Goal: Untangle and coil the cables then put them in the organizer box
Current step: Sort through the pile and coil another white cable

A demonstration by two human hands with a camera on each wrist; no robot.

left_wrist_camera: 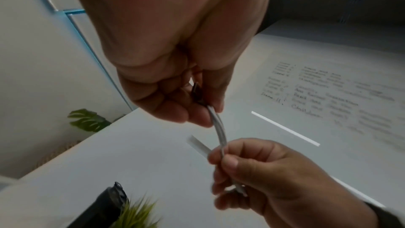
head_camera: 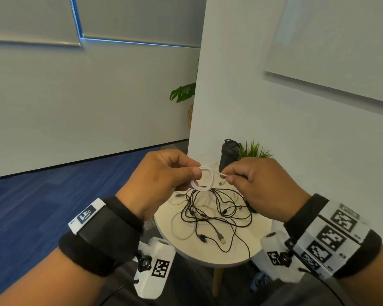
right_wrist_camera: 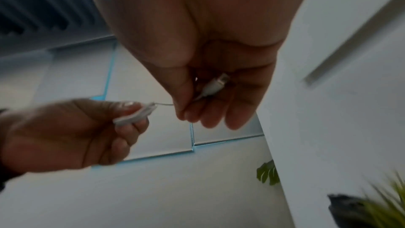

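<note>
A small coil of white cable (head_camera: 205,178) hangs in the air between both hands, above the round table (head_camera: 241,250). My left hand (head_camera: 161,173) pinches the coil's left side between thumb and fingers. My right hand (head_camera: 259,184) pinches the loose white end just right of the coil, with its white plug (right_wrist_camera: 215,85) lying in the curled fingers. In the left wrist view the white cable (left_wrist_camera: 219,127) runs from my left fingers down to my right hand (left_wrist_camera: 263,171). A tangle of black and white cables (head_camera: 215,214) lies on the table below. No organizer box shows.
A dark bottle (head_camera: 228,155) and a small green plant (head_camera: 253,150) stand at the table's far edge against a white wall. Blue carpet (head_camera: 42,195) lies to the left. A larger leafy plant (head_camera: 184,91) peeks round the wall corner.
</note>
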